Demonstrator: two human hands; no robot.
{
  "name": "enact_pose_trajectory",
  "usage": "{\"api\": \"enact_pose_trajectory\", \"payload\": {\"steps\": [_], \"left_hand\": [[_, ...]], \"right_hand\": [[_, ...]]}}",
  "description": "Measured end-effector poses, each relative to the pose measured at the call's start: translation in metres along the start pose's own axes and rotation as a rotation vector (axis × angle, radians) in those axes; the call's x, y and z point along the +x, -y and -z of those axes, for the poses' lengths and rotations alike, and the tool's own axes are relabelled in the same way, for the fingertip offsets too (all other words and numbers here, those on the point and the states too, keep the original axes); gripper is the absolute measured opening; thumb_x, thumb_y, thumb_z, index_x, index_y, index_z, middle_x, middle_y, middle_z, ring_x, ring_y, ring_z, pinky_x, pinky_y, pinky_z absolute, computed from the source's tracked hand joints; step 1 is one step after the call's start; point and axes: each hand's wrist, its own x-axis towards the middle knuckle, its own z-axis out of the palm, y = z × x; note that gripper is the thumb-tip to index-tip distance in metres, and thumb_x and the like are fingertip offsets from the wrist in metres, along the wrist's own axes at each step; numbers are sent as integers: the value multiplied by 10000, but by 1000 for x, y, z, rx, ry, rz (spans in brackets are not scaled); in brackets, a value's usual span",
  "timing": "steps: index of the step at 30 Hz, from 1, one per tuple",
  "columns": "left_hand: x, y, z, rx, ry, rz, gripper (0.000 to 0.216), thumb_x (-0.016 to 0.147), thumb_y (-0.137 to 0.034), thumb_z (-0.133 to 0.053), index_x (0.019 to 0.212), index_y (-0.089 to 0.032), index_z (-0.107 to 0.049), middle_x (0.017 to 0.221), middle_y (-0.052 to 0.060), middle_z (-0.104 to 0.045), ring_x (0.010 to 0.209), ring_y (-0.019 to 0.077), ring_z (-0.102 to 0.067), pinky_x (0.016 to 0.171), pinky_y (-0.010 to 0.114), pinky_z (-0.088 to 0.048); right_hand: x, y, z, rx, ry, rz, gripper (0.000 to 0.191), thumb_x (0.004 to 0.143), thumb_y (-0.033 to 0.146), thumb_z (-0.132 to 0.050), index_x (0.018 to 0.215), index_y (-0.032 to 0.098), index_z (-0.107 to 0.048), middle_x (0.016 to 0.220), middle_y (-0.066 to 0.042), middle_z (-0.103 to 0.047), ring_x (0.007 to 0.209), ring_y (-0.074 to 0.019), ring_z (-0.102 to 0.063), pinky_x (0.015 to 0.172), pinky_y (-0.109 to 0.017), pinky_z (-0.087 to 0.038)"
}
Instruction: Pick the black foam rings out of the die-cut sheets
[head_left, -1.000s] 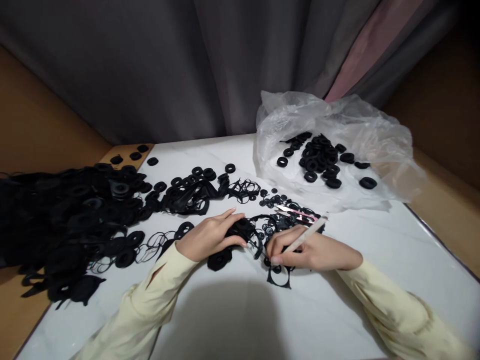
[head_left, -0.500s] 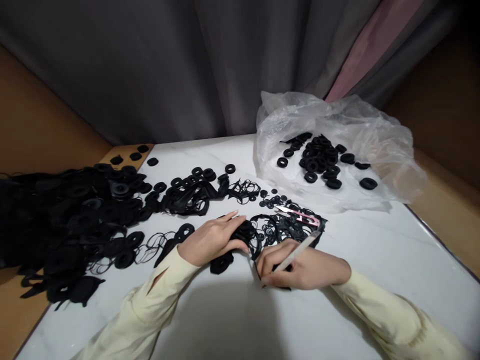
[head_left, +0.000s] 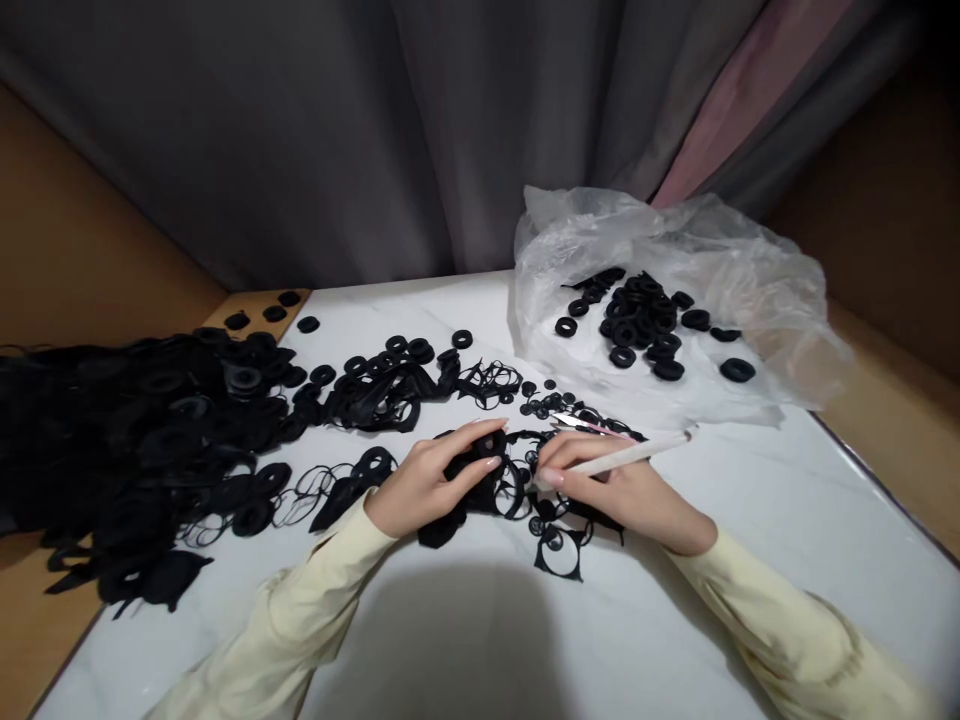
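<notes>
My left hand [head_left: 429,485] has its thumb and fingers around a black ring [head_left: 491,443] at the middle of the table. Part of that ring is hidden by the fingers. In my right hand [head_left: 626,500] is a slim white pen-like stick [head_left: 630,454], its lower end hidden at the fingertips. Between the hands lies a black sheet scrap with round cut-outs [head_left: 510,490]. A square-cornered scrap with one large hole [head_left: 561,555] lies below my right fingers. Pink-handled thread snips [head_left: 589,426] rest on small black discs behind my right hand, partly covered.
A large heap of black rings and scraps [head_left: 150,430] covers the table's left side. More rings and strips [head_left: 382,385] lie at the centre back. An open clear plastic bag [head_left: 780,290] holds black rings at the back right. Grey curtains [head_left: 300,150] hang behind.
My right hand has moved up and slightly right, and the white stick now lies flatter. The holed square scrap below it has come into sight. My left fingers have closed around a ring.
</notes>
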Motion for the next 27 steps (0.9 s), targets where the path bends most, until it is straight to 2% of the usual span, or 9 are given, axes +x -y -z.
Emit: {"api": "enact_pose_trajectory", "payload": {"steps": [3,5,8,11,13,19,27], "left_hand": [[0,-5,-2,-254,-16,66,533,877,-315,-536,1373,-215,-371,1234,87,-608,1107,206,-590,994,336,-443],[-1,-8,-2,-434,-14,124,569,882,-307,-534,1399,-212,-315,1205,97,-626,1108,211,-588,984,349,-449],[0,-11,-1,-615,-5,193,522,881,-309,-537,1364,-200,-373,1218,115,-614,1089,230,-596,956,361,-467],[2,-12,-2,-708,36,188,427,874,-291,-550,1281,-187,-473,1271,126,-572,1116,245,-579,961,358,-464],[3,-12,-3,-734,75,169,382,876,-275,-549,1245,-191,-505,1302,118,-547,1149,243,-555,977,350,-452],[3,-11,-1,-664,116,180,353,869,-290,-551,1209,-197,-533,1274,93,-568,1128,222,-565,953,324,-466],[7,-10,-1,-466,24,267,260,823,-344,-592,990,-152,-645,1041,73,-670,983,205,-603,908,314,-454]], "right_hand": [[1,-2,0,81,-135,-29,160,827,320,-609,731,205,-667,882,-29,-617,838,-163,-589,793,-304,-462],[2,-2,-3,172,-141,-32,158,832,324,-603,743,211,-669,950,-33,-625,918,-176,-587,855,-324,-454],[3,-4,-11,326,-90,-66,140,836,328,-602,793,220,-680,1106,-39,-627,1076,-205,-557,942,-361,-430],[3,-6,-19,433,-65,-106,138,838,333,-603,845,221,-683,1148,-39,-626,1122,-208,-543,987,-371,-404],[3,-7,-22,450,-77,-113,153,836,342,-604,856,212,-683,1087,-45,-653,1082,-204,-568,975,-363,-411],[2,-7,-22,355,-146,-213,199,821,390,-614,841,199,-667,837,-23,-701,825,-168,-661,795,-306,-504],[-1,-4,-21,211,-147,-187,204,833,393,-592,871,211,-676,844,-23,-711,811,-173,-675,744,-287,-519]]}}
